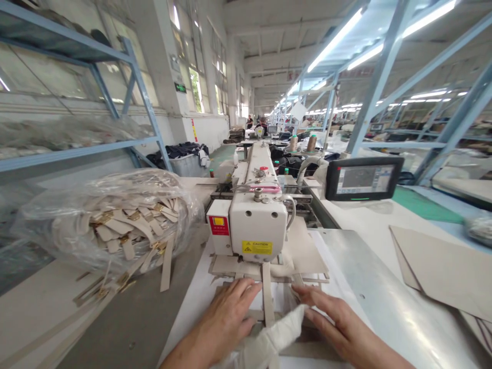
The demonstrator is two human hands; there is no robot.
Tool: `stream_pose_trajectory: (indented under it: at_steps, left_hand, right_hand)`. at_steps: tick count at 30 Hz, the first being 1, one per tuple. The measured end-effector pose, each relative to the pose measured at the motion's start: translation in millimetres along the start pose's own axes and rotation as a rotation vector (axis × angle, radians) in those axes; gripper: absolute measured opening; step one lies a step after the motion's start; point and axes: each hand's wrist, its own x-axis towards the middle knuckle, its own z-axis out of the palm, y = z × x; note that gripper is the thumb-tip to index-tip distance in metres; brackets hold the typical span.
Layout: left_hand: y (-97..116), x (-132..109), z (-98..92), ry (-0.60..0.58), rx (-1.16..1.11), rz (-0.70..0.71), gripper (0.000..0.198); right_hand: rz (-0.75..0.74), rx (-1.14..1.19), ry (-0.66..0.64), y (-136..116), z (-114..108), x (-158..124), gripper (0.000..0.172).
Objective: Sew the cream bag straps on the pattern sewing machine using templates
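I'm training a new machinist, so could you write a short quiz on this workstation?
1. True or false: the touchscreen stands to the right of the sewing machine.
2. What fills the clear plastic bag?
A) beige straps with metal fittings
B) scissors
C) thread cones
3. Which is nearer the bag: the left hand or the right hand?

Key: 1 true; 2 A; 3 the left hand

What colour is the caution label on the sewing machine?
The caution label is yellow with black text, best in the head view.
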Motion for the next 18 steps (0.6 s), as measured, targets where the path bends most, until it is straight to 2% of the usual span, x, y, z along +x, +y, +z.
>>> stream_pose_trajectory:
  at_steps: [4, 8, 12, 15, 16, 18]
  left_hand:
    - [8.0, 8.3, -0.4, 0.012, 0.057, 0.074, 0.072]
    - [8.1, 19.7, 8.1, 0.047, 0.115, 0.149, 0.08]
    - [4.6, 29.7, 6.6, -0.038, 0.117, 0.095, 0.074]
    - [4.4, 31.9, 0.9, -0.05, 0.099, 0.051, 0.067]
    - [5.4, 32.0, -0.6, -0.047, 0.094, 0.055, 0.066]
    - [9.3, 33.3, -2.6, -0.06, 0.101, 0.062, 0.06]
  right_hand:
    - [0.05, 0.119, 0.05, -11.6, 0.0, -19.6, 0.038]
    - [0.104, 0.108, 0.139, -12.2, 3.1, -33.6, 0.043]
    - [0.053, 0.078, 0.224, -5.0, -4.5, -27.7, 0.04]
    - [-0.076, -0.14, 0.194, 10.8, -11.1, -17.5, 0.032]
    - [-0.132, -0.267, 0.17, 18.2, -11.4, -14.1, 0.037]
    - [-0.25, -0.551, 0.161, 34.2, -9.1, -6.7, 0.061]
